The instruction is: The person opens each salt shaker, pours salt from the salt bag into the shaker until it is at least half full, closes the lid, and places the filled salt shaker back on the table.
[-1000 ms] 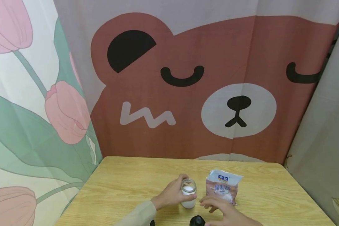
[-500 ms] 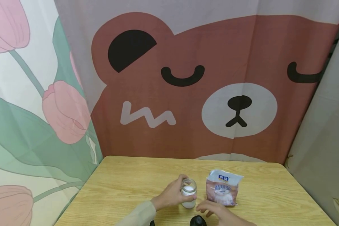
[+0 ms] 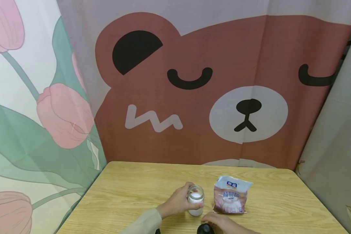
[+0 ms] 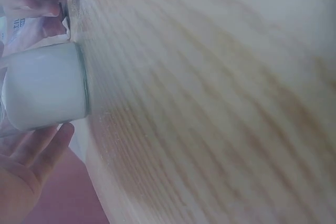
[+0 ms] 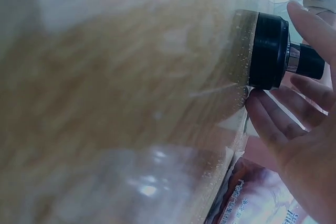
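Note:
My left hand (image 3: 177, 201) grips an uncovered glass jar (image 3: 195, 212) partly filled with white grains, thumb across its near side and fingers behind it. In the left wrist view the jar (image 4: 47, 87) stands upright on the table. To its right and nearer me is a black lid (image 3: 205, 228) with a knob, cut off by the head view's lower edge. My right hand (image 3: 222, 222) reaches around this lid. Seen from the right wrist, its fingers lie along one side of the lid (image 5: 269, 51) and the thumb over the other, apparently apart from it.
A pink and white bag of salt (image 3: 230, 196) stands behind my right hand, right of the jar. Small grains are scattered on the wooden table (image 3: 128, 185) near the lid. A bear-print curtain (image 3: 152, 97) hangs behind the table's far edge.
My right hand has moved left and toward me, from in front of the salt bag to around the black lid. The left hand and jar have stayed nearly still.

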`<state>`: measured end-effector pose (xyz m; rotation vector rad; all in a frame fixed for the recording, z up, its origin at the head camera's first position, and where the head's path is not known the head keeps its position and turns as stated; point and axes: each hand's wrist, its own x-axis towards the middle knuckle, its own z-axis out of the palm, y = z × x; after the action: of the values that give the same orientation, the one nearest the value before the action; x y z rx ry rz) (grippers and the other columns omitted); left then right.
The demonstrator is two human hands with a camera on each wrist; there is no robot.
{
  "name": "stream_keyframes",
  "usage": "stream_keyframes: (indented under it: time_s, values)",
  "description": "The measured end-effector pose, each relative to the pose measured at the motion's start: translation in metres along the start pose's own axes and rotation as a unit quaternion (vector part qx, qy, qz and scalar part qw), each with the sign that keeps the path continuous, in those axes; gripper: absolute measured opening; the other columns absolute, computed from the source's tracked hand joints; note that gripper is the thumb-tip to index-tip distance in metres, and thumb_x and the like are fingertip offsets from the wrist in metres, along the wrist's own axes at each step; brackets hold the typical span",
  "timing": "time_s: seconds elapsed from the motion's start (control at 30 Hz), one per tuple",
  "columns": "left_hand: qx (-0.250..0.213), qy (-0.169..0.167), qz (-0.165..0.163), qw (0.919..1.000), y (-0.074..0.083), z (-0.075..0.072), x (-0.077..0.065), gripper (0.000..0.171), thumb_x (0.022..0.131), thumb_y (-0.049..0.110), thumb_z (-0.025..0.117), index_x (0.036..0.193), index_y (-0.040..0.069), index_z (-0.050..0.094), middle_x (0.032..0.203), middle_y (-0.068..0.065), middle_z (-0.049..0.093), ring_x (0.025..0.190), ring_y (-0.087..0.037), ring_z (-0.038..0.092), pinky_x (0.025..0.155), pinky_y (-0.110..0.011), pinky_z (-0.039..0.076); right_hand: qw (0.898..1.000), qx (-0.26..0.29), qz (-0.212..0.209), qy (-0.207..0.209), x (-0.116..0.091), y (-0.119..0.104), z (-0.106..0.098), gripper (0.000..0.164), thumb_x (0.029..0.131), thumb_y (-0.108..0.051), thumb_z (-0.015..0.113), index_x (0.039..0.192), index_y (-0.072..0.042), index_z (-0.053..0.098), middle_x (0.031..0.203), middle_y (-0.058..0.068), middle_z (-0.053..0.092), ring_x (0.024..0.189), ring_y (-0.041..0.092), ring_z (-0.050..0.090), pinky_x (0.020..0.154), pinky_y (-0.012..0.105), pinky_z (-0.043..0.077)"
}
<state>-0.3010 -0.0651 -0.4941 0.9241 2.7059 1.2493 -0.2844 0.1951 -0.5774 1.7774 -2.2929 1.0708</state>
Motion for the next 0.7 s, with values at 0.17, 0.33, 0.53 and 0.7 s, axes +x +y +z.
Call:
stream_keyframes:
  time_s: [0.17, 0.33, 0.53, 0.7]
  values:
    - [-0.011, -0.001, 0.007, 0.9999, -0.001, 0.000, 0.001, 0.067, 0.080, 0.050, 0.080, 0.128, 0.014, 0.049, 0.111, 0.009, 0.061, 0.096, -0.003, 0.059, 0.081, -0.025, 0.051, 1.000, -0.022, 0.021, -0.003, -0.003, 0.005, 0.005, 0.063, 0.087, -0.036, 0.077, 0.142, -0.024, 0.047, 0.130, -0.008, 0.056, 0.113, 0.010, 0.056, 0.092, 0.033, 0.050]
    - [-0.018, 0.001, 0.017, 0.9997, -0.002, 0.000, 0.002, 0.065, 0.081, 0.048, 0.081, 0.126, 0.014, 0.049, 0.111, 0.008, 0.062, 0.096, -0.003, 0.060, 0.081, -0.024, 0.051, 1.000, -0.014, -0.008, 0.004, 0.011, -0.023, -0.009, 0.054, 0.090, -0.033, 0.074, 0.136, -0.016, 0.052, 0.126, -0.004, 0.059, 0.113, 0.012, 0.057, 0.091, 0.032, 0.050]
    - [-0.026, -0.004, 0.014, 0.9996, -0.002, 0.000, 0.002, 0.064, 0.081, 0.046, 0.081, 0.126, 0.014, 0.049, 0.112, 0.008, 0.062, 0.097, -0.003, 0.060, 0.082, -0.024, 0.051, 1.000, -0.001, 0.011, -0.001, 0.013, -0.028, -0.011, 0.051, 0.090, -0.034, 0.074, 0.135, -0.018, 0.054, 0.124, -0.005, 0.060, 0.112, 0.011, 0.056, 0.092, 0.032, 0.049]
    - [-0.030, -0.005, 0.017, 0.9994, -0.002, 0.000, 0.002, 0.062, 0.081, 0.045, 0.082, 0.124, 0.014, 0.049, 0.111, 0.008, 0.062, 0.096, -0.002, 0.060, 0.081, -0.023, 0.051, 0.998, -0.053, -0.011, 0.015, 0.010, -0.019, -0.008, 0.052, 0.088, -0.036, 0.076, 0.132, -0.020, 0.055, 0.122, -0.006, 0.059, 0.109, 0.009, 0.056, 0.089, 0.029, 0.049]
